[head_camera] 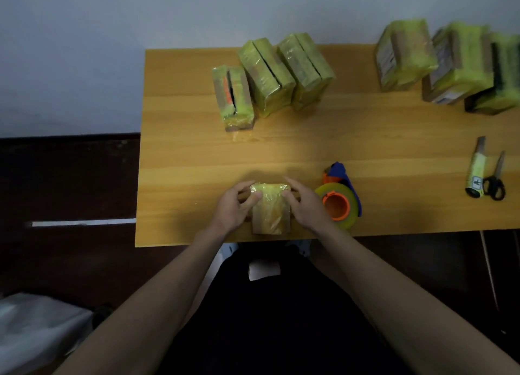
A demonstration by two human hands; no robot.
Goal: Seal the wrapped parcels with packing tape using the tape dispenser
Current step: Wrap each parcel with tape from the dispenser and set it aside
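While gripped from both sides, small tape-wrapped parcel (270,208) upright at near edge of wooden table (365,138). Left hand (235,206) against parcel's left face, thumb and curled fingers pinching its top corner. Right hand (306,206) against parcel's right face, thumb on upper corner, other fingers loosely arched above the top. Just right of parcel, almost touching the right hand, tape dispenser (339,196) on its side: orange hub, yellowish tape roll, blue handle pointing away. Well beyond parcel, toward the wall, three wrapped parcels (274,75) standing close together in a row. Far right of parcel, at table's back corner, three more wrapped parcels (450,62), blurred. Right of parcel, past the dispenser, utility knife (476,169) and black-handled scissors (496,179) side by side. Behind parcel and table, pale wall (140,14).
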